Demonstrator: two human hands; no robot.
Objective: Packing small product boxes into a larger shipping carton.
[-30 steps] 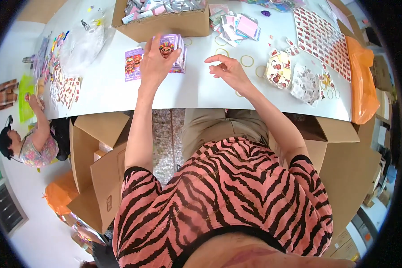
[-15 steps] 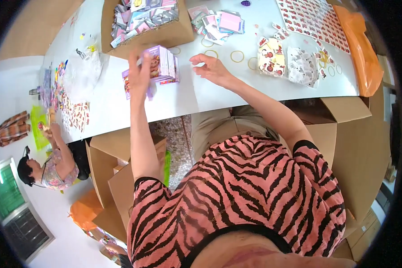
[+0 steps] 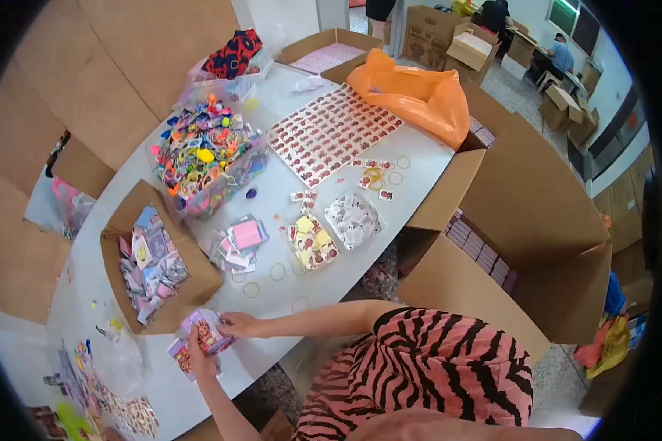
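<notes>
Both hands are at a stack of small purple printed packs (image 3: 204, 328) near the table's left front edge. My left hand (image 3: 202, 360) has its fingers closed on the near left side of the stack. My right hand (image 3: 241, 325) grips the right end, fingers bent round the edge. Another purple pack (image 3: 179, 353) lies beside my left hand, partly under the stack. Just beyond stands an open cardboard box (image 3: 202, 290) filled with loose cards. A pile of pink and grey cards (image 3: 244, 237) lies on the table right of that box.
Rubber bands (image 3: 251, 289), a bag of yellow and red pieces (image 3: 312, 242), a bag of white pieces (image 3: 354, 220), a sticker sheet (image 3: 331, 136), an orange bag (image 3: 419, 103) and a bin of colourful trinkets (image 3: 206, 151) cover the white table. A large open carton (image 3: 529, 198) stands at right.
The view has swung to the right. My right hand, formerly open and apart from the packs, now grips them. My left hand has gone from blurred over the stack to closed on it.
</notes>
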